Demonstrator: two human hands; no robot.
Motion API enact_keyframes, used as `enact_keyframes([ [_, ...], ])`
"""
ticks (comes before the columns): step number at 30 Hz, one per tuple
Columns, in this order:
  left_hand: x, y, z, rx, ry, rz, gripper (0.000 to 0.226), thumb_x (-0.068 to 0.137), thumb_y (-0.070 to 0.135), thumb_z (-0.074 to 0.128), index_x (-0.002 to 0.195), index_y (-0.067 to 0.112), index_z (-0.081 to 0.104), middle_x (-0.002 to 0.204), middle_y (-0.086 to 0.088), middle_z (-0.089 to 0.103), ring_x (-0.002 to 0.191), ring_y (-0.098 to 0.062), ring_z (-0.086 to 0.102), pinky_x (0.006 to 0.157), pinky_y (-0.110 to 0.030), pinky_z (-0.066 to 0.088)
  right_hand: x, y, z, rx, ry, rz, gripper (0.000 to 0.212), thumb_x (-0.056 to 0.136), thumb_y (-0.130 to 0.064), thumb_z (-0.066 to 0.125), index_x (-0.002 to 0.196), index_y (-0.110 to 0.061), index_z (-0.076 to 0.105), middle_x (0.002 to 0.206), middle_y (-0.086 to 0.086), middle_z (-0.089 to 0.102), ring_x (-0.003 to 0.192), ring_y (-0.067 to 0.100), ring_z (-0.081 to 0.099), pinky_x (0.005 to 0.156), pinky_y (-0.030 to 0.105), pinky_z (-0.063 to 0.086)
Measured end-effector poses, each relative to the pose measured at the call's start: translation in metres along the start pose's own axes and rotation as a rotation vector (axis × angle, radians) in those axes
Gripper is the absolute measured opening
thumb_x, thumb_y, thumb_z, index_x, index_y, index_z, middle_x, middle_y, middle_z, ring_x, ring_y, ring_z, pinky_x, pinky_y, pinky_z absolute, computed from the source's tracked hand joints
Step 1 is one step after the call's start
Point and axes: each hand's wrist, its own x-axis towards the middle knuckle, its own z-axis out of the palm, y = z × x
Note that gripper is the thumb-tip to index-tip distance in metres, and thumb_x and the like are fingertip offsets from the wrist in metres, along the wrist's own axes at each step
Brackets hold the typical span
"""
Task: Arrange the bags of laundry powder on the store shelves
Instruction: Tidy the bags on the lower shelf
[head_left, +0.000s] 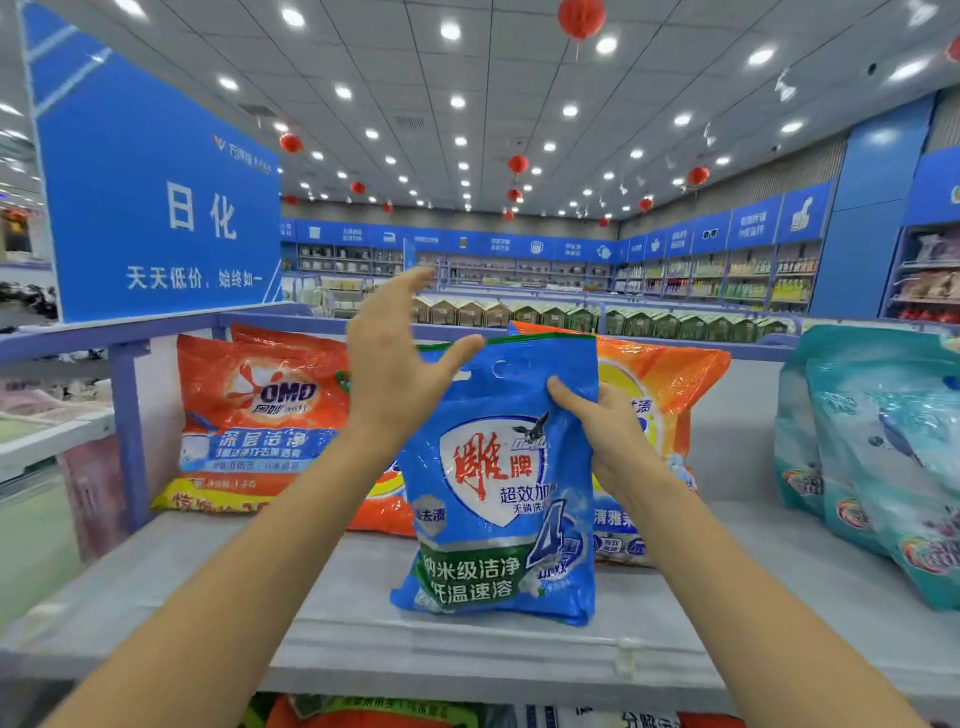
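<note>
Blue bag upright on shelf, long axis vertical. Right hand pinches its upper right edge; left hand spread, empty, beside top-left corner.

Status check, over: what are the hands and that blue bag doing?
Left hand open at blue bag top. Right hand grips its edge; bag upright on shelf. Orange bags close behind, teal bags off right.

Bare left hand, right hand, forearms
</note>
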Motion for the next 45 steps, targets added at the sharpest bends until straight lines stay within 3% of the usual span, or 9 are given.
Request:
enact_keyframes([
  [6, -0.074, -0.029, 0.016, -0.648, -0.164, -0.848, 0.017, 0.087, 0.037, 0.059, 0.099, 0.024, 0.059, 0.094, 0.009, 0.069, 0.083, -0.006, 0.069, 0.056, -0.017, 0.054, -0.001, 0.004, -0.003, 0.074, -0.031, -0.026, 0.01, 0.091, -0.019, 0.059, 0.093, -0.017, 0.069, 0.086, -0.005, 0.075, 0.081, 0.014, 0.071, 0.062, 0.022, 0.055],
  [14, -0.024, 0.012, 0.01, -0.375, -0.015, -0.283, 0.049, 0.095, 0.022, 0.056, 0.057, 0.02, 0.026, 0.049, 0.004, 0.024, 0.046, -0.014, 0.025, 0.049, -0.041, 0.026, -0.012, 0.012, -0.03, 0.24, -0.058, -0.002, 0.021, 0.068, -0.041, 0.072, 0.078, -0.022, 0.074, 0.075, -0.006, 0.071, 0.071, 0.015, 0.065, 0.061, 0.027, 0.054],
  [24, 0.009, 0.009, -0.033, -0.556, 0.086, -0.412, 0.029, 0.095, 0.027, 0.056, 0.069, 0.014, 0.058, 0.057, 0.007, 0.063, 0.054, -0.009, 0.059, 0.048, -0.028, 0.049, -0.033, -0.035, 0.016, 0.029, -0.007, -0.136, 0.007, 0.088, -0.014, 0.061, 0.09, -0.018, 0.066, 0.079, -0.006, 0.075, 0.073, 0.012, 0.071, 0.06, 0.024, 0.056],
  [29, -0.022, 0.003, -0.039, -1.141, -0.17, -0.742, 0.038, 0.092, 0.046, 0.038, 0.103, 0.021, 0.064, 0.104, 0.003, 0.072, 0.092, -0.013, 0.07, 0.073, -0.028, 0.058, -0.057, -0.063, 0.017, -0.028, 0.083, -0.195, 0.009, 0.09, -0.013, 0.059, 0.085, -0.014, 0.066, 0.071, -0.006, 0.074, 0.065, 0.011, 0.07, 0.056, 0.024, 0.056],
  [33, -0.093, 0.025, -0.016, -1.014, -0.367, -0.866, 0.034, 0.103, 0.004, 0.026, 0.102, 0.0, 0.059, 0.126, -0.021, 0.055, 0.058, -0.005, 0.062, 0.057, -0.017, 0.05, -0.086, -0.077, -0.011, -0.029, 0.23, -0.169, 0.007, 0.089, -0.012, 0.06, 0.084, -0.014, 0.064, 0.069, -0.003, 0.073, 0.062, 0.015, 0.07, 0.059, 0.032, 0.06],
  [35, -0.124, 0.044, -0.004, -0.903, -0.561, -0.81, 0.014, 0.093, -0.001, 0.051, 0.1, -0.013, 0.055, 0.111, -0.034, 0.06, 0.06, -0.009, 0.054, 0.064, -0.027, 0.05, -0.103, -0.082, -0.033, -0.047, 0.299, -0.156, 0.005, 0.088, -0.012, 0.061, 0.085, -0.014, 0.064, 0.069, -0.002, 0.073, 0.061, 0.015, 0.07, 0.057, 0.032, 0.059],
  [37, -0.14, 0.073, 0.017, -0.868, -0.714, -0.789, 0.058, 0.051, 0.023, 0.091, 0.094, 0.005, 0.055, 0.079, -0.001, 0.074, 0.06, -0.007, 0.063, 0.061, -0.023, 0.054, -0.124, -0.09, -0.064, -0.099, 0.374, -0.157, 0.004, 0.088, -0.013, 0.061, 0.085, -0.014, 0.065, 0.07, -0.002, 0.074, 0.062, 0.016, 0.07, 0.056, 0.032, 0.059],
  [40, -0.157, 0.111, 0.034, -0.933, -0.806, -0.685, 0.059, 0.053, 0.034, 0.091, 0.097, 0.028, 0.053, 0.072, 0.034, 0.066, 0.069, 0.004, 0.067, 0.053, -0.005, 0.046, -0.153, -0.095, -0.108, -0.169, 0.456, -0.146, 0.006, 0.088, -0.017, 0.062, 0.083, -0.017, 0.065, 0.07, -0.004, 0.074, 0.062, 0.015, 0.071, 0.052, 0.028, 0.057],
  [45, -0.192, 0.195, 0.094, -1.058, -0.836, -0.709, 0.046, 0.058, 0.031, 0.082, 0.097, 0.029, 0.058, 0.079, 0.025, 0.072, 0.068, 0.002, 0.069, 0.053, -0.011, 0.05, -0.222, -0.102, -0.207, -0.272, 0.624, -0.073, 0.017, 0.082, -0.028, 0.063, 0.091, -0.015, 0.067, 0.082, 0.001, 0.075, 0.072, 0.019, 0.072, 0.056, 0.029, 0.058],
])
